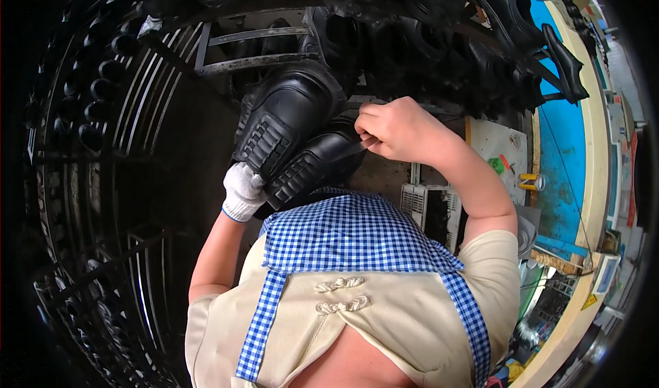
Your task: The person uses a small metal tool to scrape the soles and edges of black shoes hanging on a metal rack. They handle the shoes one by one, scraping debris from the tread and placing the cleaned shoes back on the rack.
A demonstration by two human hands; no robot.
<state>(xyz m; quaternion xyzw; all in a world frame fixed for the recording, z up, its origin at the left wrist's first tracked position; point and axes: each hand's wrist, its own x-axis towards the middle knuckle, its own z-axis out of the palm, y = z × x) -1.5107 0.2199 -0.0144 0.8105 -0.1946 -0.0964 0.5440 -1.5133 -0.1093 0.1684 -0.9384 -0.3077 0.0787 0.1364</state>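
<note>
My left hand (pixel 243 190), in a white knit glove, is closed on the end of a black leather shoe (pixel 296 98) with ridged lacing. A second black shoe (pixel 312 158) lies beside it, nearer to my body, its toe pointing up and right. My bare right hand (pixel 392 128) is at that second shoe's toe, fingers pinched together. A thin, pale, flat sliver shows below my fingertips against the shoe; its kind cannot be made out. Both shoes are just in front of my blue checked apron (pixel 350 233).
Metal racks (pixel 254 65) with many black shoes (pixel 405 45) stand ahead, and more shoe racks (pixel 144 107) line the left. On the right are a white surface (pixel 500 148), a yellow can (pixel 531 181), a white slatted unit (pixel 415 203) and a blue panel (pixel 559 155).
</note>
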